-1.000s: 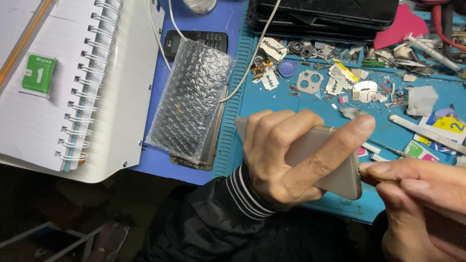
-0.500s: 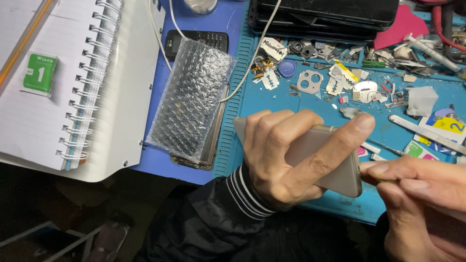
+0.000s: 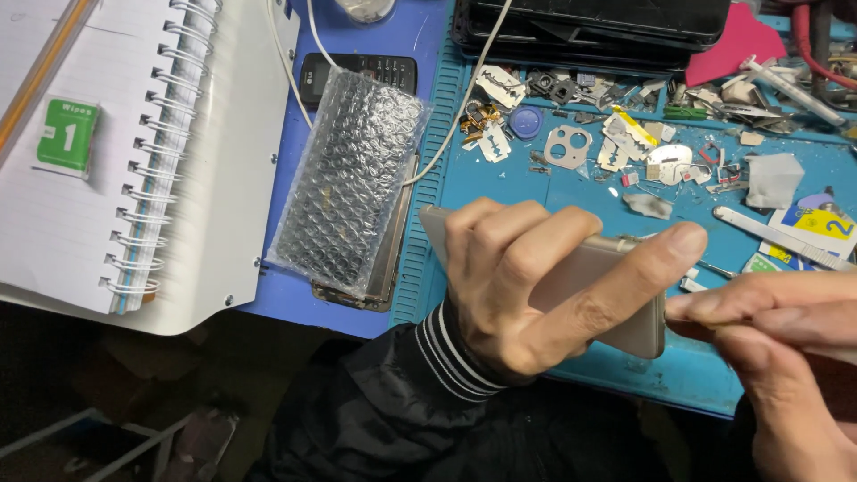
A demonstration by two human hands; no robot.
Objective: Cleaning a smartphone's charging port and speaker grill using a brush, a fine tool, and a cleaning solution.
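My left hand [image 3: 544, 286] grips a slim gold-coloured phone [image 3: 616, 295] on edge, fingers wrapped over its back, just above the blue work mat [image 3: 500, 192]. My right hand [image 3: 777, 348] comes in from the lower right with thumb and forefinger pinched together against the phone's right end; whether they hold anything is hidden. Left of the phone lies a bubble-wrap pouch [image 3: 348, 178] on top of another flat device.
A spiral notebook [image 3: 116, 152] with a green sachet [image 3: 67, 134] fills the left. A black keypad phone [image 3: 357, 70], white cables, small metal parts [image 3: 571, 143], a white tool [image 3: 777, 236] and a black tray [image 3: 589, 27] crowd the mat's far side.
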